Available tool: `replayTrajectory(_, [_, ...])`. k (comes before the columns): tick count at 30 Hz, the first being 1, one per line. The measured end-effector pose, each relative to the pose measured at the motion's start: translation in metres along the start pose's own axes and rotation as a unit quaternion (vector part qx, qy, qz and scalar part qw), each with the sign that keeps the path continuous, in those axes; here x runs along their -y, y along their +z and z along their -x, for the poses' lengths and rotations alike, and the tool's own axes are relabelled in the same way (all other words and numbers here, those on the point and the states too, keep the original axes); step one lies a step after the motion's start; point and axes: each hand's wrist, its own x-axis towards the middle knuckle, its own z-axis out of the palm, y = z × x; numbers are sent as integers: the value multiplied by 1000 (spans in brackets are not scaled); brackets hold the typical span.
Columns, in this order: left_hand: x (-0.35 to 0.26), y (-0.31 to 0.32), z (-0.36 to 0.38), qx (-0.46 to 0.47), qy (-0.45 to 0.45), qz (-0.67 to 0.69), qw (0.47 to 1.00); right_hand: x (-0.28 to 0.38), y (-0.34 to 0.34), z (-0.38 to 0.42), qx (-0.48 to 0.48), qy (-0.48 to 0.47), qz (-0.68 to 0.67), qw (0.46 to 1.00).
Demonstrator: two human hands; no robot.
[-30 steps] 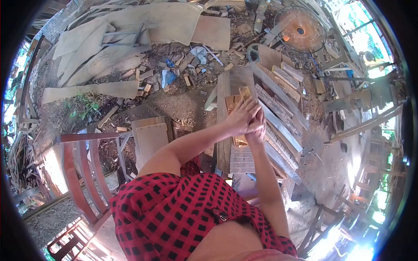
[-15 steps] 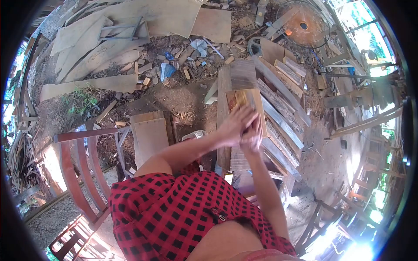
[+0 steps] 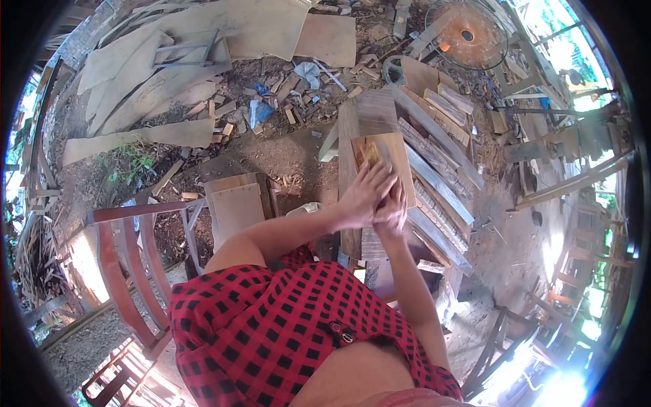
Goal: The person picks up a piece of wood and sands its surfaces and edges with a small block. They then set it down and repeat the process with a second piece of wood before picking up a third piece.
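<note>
A flat wooden board [image 3: 401, 159] lies on a worn wooden bench [image 3: 348, 146]. On the board is a yellowish-brown piece [image 3: 369, 147], too blurred to name. My left hand [image 3: 367, 193] reaches in from the left, its fingers bent over something at the board's near part. My right hand [image 3: 391, 211] is close against it on the right, fingers closed round something. What they grip is mostly hidden between them; only a dark bit shows.
Long planks [image 3: 441, 183] are stacked right of the bench. A reddish wooden chair [image 3: 122, 271] stands at the left, beside a box-like wooden piece [image 3: 234, 210]. A round fan guard [image 3: 466, 34] is at the upper right. Wood scraps [image 3: 291, 112] litter the ground.
Both hands remain together over the board, with the left fingers shifted slightly. The whole view has moved a little.
</note>
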Motion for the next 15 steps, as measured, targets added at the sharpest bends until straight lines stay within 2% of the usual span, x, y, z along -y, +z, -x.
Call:
replayTrajectory(3, [-27,-6,34,36,3,39,999,19,-15,41,29,24,-3,999])
replayTrajectory(7, [-26,-7,42,54,-16,57,997,29,-16,44,63,49,9,997])
replayTrajectory(13, [28,-20,-10,-25,-30,46,998,12,17,-41,69,31,30,997])
replayTrajectory(15, [48,-22,-30,-77,-31,40,996,6,27,-68,65,36,20,997])
